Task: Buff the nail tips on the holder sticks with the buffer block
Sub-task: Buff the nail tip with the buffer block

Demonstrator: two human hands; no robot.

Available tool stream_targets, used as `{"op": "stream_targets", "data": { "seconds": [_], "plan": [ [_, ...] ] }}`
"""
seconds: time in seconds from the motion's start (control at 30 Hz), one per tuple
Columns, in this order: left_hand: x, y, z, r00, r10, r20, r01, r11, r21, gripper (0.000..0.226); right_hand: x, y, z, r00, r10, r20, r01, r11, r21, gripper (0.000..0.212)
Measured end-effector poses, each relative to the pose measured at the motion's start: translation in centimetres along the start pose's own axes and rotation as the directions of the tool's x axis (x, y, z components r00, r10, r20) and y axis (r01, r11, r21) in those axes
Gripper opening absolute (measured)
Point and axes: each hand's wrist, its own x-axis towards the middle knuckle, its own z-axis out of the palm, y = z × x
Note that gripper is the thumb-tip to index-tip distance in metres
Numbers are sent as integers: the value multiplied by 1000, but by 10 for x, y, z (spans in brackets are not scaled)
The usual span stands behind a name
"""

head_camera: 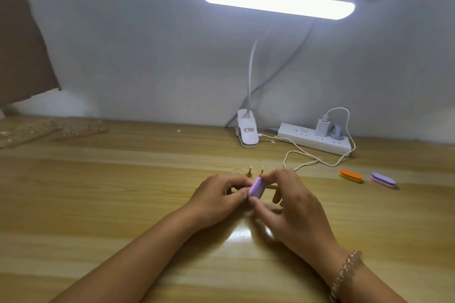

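A pink and purple buffer block sits between my two hands at the table's middle. My right hand pinches it with thumb below and fingers above. My left hand is curled close against the block's left side, holding something small that its fingers hide. Just behind the hands stand holder sticks with nail tips: one on a round base, another right above the block. Whether the block touches a nail tip I cannot tell.
Two spare buffer blocks lie to the right, an orange and yellow one and a purple and pink one. A clip lamp base, a power strip and a white cable sit behind. Boards with more sticks lie far left.
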Motion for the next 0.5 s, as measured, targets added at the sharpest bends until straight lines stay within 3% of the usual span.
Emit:
{"op": "stream_targets", "data": {
  "seconds": [0.1,0.27,0.4,0.5],
  "plan": [
    [0,1,1,999,25,-19,-26,999,-30,14,5,8,-2,985,160,-70,-154,984,85,30],
    [0,0,0,1000,-8,-25,6,997,-78,20,-1,0,0,1000,22,15,-23,996,88,27],
    [0,1,0,999,-28,-20,26,995,-92,24,4,7,-1,992,123,-13,-122,989,88,26],
    [-1,1,-1,999,-39,1,39,995,-93,27,-1,2,0,999,3,32,-5,999,43,30]
  ]
}}
